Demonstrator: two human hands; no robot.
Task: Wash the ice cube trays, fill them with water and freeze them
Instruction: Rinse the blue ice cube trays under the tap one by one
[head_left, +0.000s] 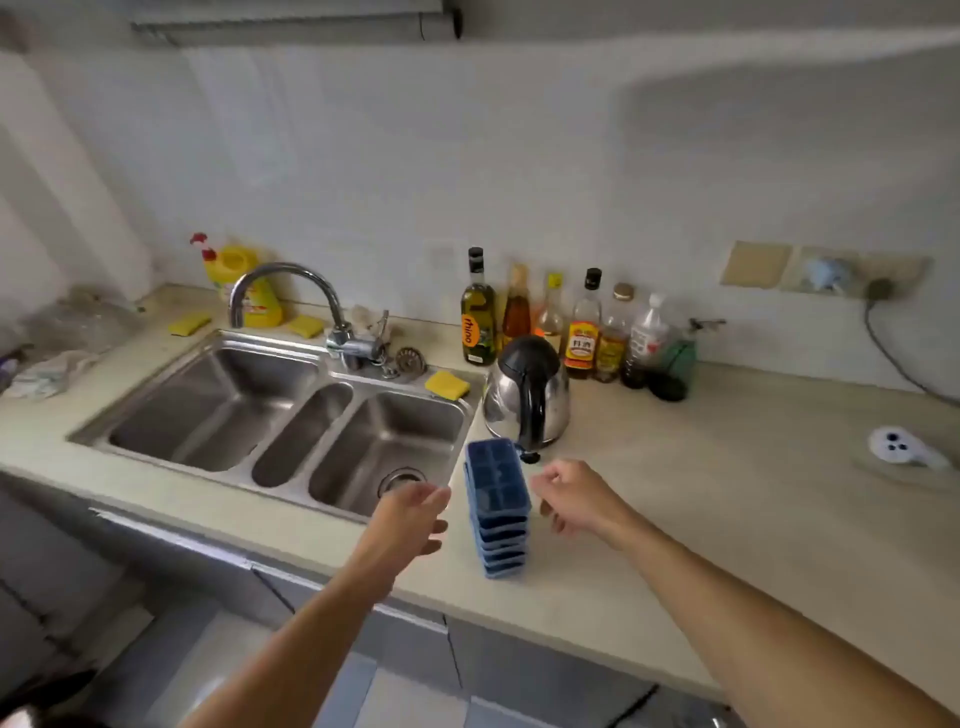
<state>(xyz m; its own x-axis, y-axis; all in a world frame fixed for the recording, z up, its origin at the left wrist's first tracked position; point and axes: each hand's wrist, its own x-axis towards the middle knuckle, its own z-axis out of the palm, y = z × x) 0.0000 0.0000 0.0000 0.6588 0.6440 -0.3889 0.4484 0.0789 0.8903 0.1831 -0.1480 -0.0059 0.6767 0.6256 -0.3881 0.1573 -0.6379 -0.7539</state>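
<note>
Hands: left hand (415, 514) and right hand (571, 499) flank the stack, fingers loose, gripping nothing.
Desk: desk (701, 519) carries the stack beside the sink (208, 340).
Trays: ice cube trays (497, 499) stacked between both hands, long axis pointing away from the person.

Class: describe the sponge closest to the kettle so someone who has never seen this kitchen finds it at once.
Start at the steel double sink in the beige counter. On its back right corner, just left of the steel kettle, lies a yellow sponge. The other two yellow sponges sit further left, flanking the yellow bottle.
</note>
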